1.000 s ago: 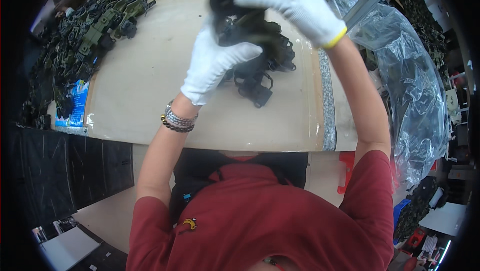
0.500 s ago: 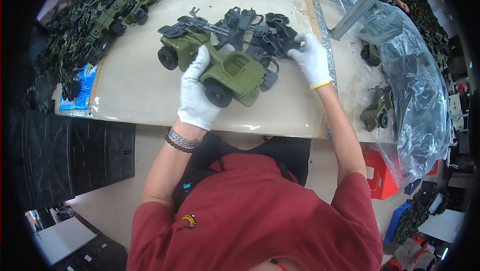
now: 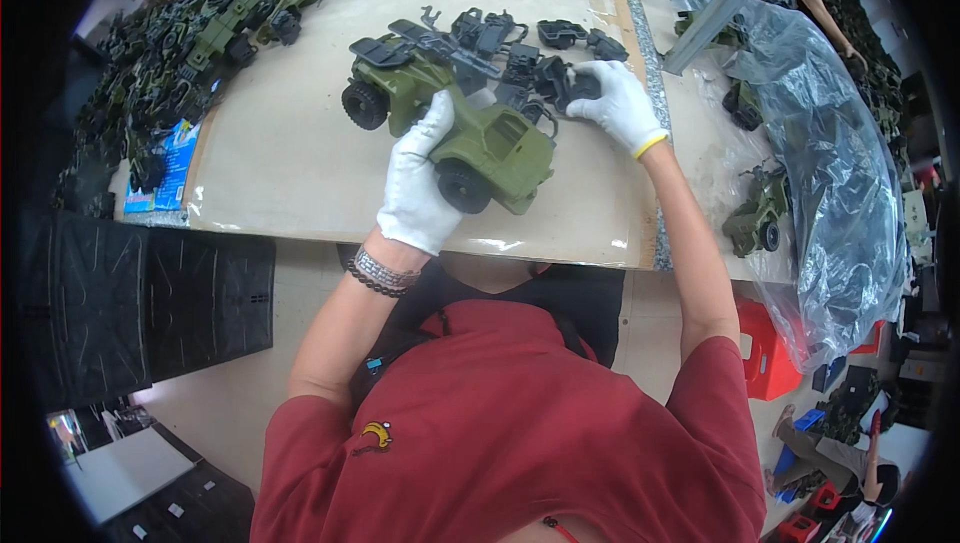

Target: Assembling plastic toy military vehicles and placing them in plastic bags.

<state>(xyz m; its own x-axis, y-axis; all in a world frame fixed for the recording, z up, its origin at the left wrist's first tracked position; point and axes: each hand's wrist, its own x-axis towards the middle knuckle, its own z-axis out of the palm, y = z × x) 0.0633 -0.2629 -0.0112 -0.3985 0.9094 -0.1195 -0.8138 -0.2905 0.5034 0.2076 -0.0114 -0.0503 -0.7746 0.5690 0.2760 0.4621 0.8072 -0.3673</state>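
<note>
My left hand, in a white glove, grips an olive-green toy truck with black wheels, raised over the table. Its thumb lies along the near side, while the other fingers are mostly hidden under the body. A dark grey rack and a long gun-like piece show at the truck's far left end. My right hand, gloved too, is closed on a dark grey plastic part just right of the truck. Loose dark grey parts lie behind the truck, several of them partly covered by it.
A big heap of green and grey toy vehicles covers the table's left side. On the right stand a metal post, clear plastic sheeting and another toy truck. Black crates and a red stool are below. Another person's arm reaches in at far right.
The truck in my left hand has shifted a little right. My right hand has drawn a dark grey part toward the truck, away from two parts left behind it.
</note>
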